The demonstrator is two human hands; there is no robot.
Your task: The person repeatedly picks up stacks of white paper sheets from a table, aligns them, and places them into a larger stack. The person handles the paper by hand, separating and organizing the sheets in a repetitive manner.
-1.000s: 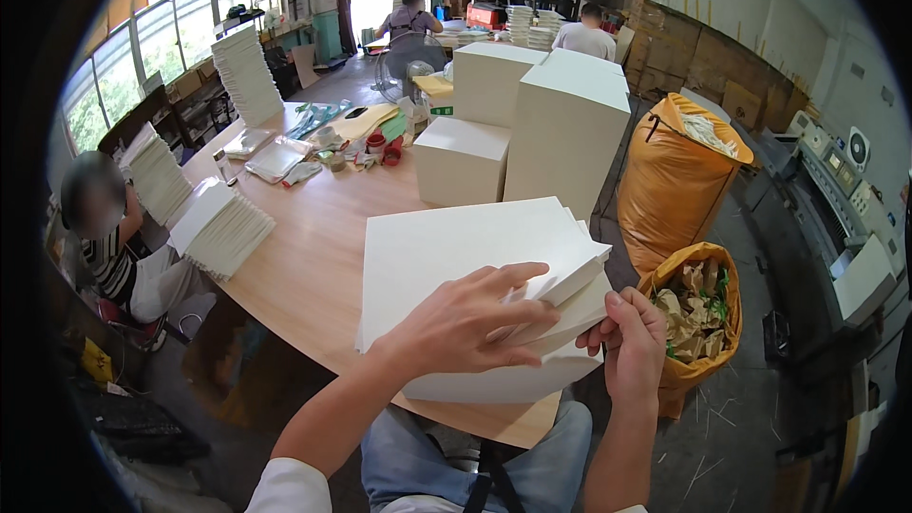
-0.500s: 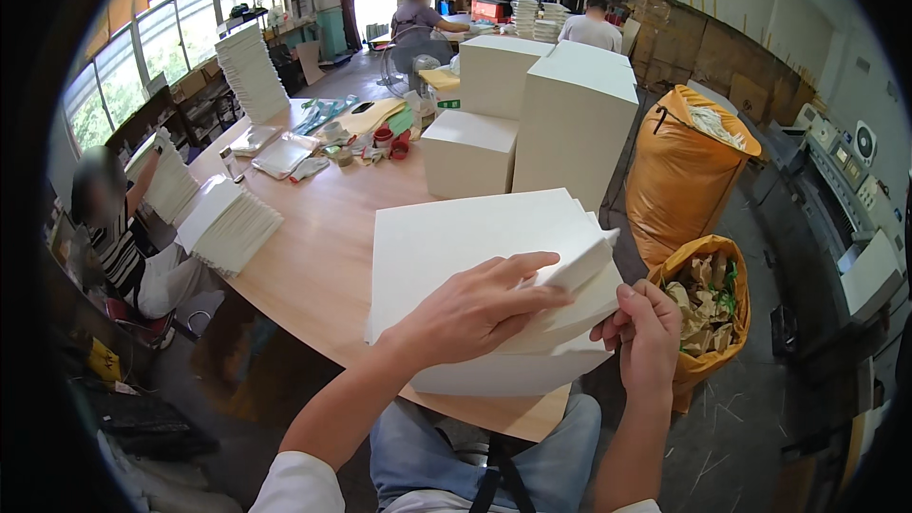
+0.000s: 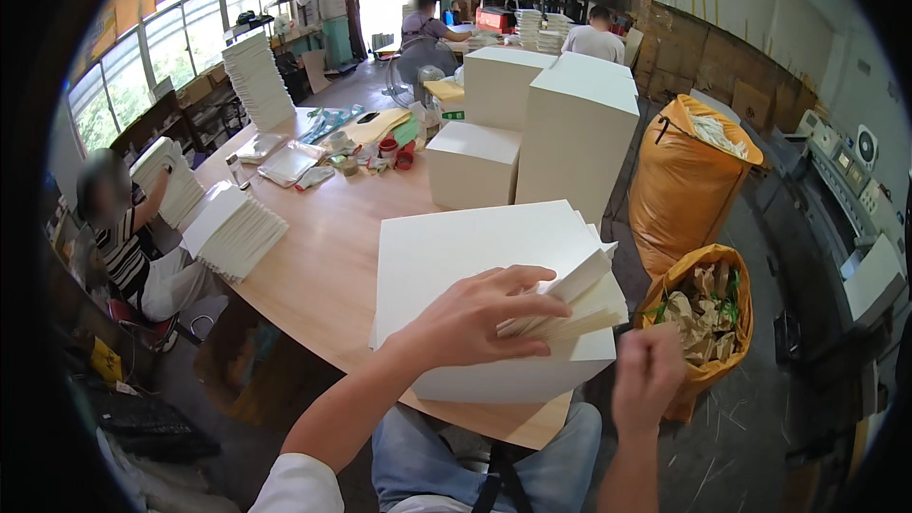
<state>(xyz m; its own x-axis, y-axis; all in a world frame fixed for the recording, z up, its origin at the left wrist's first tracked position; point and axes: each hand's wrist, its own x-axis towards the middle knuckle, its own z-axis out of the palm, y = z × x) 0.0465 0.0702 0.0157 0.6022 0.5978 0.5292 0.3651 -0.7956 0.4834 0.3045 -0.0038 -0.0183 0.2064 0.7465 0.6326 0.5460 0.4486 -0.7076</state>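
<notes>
A thick stack of white paper sheets [image 3: 465,242] lies at the near edge of the table. Over its right part is my left hand [image 3: 484,313], holding back the bent corners of several sheets [image 3: 579,280] with its fingers and thumb. Those corners stand up and fan apart in layers beside the fingertips. Just off the stack's right side, my right hand [image 3: 649,370] is raised and touches no paper. Its fingers look curled but are smeared by motion.
Tall white paper blocks [image 3: 579,133] stand behind the stack. Orange sacks [image 3: 679,190] stand on the floor to the right. Tape rolls and plastic bags [image 3: 290,161] lie on the wooden table [image 3: 323,266]. A seated person [image 3: 128,237] handles paper piles at left.
My right hand has left the sheets' edge, moving slightly down and to the right. The lifted corners have fanned further apart under my left hand, which stays nearly in place.
</notes>
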